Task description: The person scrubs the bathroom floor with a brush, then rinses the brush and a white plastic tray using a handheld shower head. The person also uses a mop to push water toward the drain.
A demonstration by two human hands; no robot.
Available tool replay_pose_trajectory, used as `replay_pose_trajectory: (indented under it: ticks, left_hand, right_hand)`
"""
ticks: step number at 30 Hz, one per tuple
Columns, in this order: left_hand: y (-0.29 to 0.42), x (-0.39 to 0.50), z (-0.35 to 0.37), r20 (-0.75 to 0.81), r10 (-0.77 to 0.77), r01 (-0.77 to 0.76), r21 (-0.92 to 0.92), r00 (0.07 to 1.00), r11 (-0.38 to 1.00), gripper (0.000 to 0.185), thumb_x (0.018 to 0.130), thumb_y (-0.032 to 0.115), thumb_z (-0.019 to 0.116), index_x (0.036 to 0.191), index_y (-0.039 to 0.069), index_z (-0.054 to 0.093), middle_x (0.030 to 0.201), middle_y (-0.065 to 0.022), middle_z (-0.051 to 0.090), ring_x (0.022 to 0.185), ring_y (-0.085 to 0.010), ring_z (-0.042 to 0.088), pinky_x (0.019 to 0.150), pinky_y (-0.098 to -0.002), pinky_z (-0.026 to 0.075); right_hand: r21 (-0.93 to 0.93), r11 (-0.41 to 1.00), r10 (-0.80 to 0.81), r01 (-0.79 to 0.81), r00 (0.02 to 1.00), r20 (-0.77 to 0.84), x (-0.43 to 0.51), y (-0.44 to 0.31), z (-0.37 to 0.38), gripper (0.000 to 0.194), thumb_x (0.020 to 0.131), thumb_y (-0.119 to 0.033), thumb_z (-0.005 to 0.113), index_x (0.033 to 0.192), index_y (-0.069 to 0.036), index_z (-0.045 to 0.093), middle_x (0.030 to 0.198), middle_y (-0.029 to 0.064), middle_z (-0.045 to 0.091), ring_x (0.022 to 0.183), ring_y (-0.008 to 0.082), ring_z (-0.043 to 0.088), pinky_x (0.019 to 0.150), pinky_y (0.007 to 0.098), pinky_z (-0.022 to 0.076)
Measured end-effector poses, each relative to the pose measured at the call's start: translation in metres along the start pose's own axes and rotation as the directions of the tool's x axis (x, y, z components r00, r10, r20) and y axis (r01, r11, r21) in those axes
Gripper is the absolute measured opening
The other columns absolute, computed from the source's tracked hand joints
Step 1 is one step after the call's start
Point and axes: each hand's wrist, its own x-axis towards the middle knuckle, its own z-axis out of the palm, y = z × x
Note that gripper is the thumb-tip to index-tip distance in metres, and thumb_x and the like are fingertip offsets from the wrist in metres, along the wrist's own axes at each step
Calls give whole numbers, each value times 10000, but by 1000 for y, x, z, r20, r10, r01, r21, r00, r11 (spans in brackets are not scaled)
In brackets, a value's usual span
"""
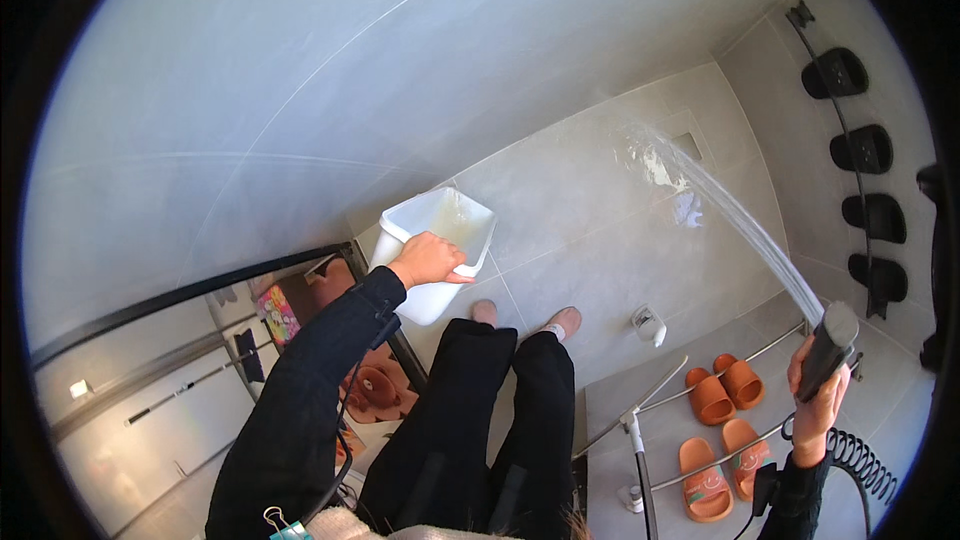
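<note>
A white plastic bin (431, 303) hangs tilted from my left hand (431, 261), whose fingers grip its rim. Its inner wall looks wet and yellowish, though part of the inside is hidden by the hand. On the right, my right hand (819, 390) is closed around a dark handheld shower head (826, 352). From it a jet of water (750, 229) shoots towards the far floor and splashes near a square floor drain (687, 146). A black coiled hose (862, 457) runs beside the right wrist.
Orange slippers (709, 396) and patterned orange slides (706, 480) sit by metal rails (716, 457). Black slippers (874, 217) hang along the right wall. A white bottle (648, 325) lies or stands on the floor. At left, a dark-framed doorway (187, 291) shows a floral mat (377, 384) and a long-handled brush (196, 385).
</note>
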Motion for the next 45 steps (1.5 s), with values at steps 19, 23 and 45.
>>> replay_pose_trajectory:
  ticks: [19,23,45]
  left_hand:
    - [-19,-101,22,90,91,-78,-130,992,988,595,817,634,547,600,83,605,564,-90,602,567,-310,622,525,-425,481]
    - [-11,-45,-16,127,217,-209,-75,968,975,642,798,685,519,616,85,656,560,-128,600,567,-352,617,525,-441,480]
    - [55,-166,-75,-41,-161,151,-194,986,969,484,796,599,583,685,135,656,647,-54,638,660,-269,650,567,-399,488]
  right_hand:
    - [-541,830,-41,135,982,182,-28,-45,77,637,832,-583,483,887,50,542,596,105,434,520,225,431,509,338,334]
    - [-617,771,-57,158,982,179,-43,-68,88,560,864,-518,498,877,40,546,588,118,478,519,267,452,523,337,373]
    - [-294,956,48,15,977,208,-82,-99,81,769,807,-716,498,827,51,556,617,50,412,574,152,401,528,301,324]
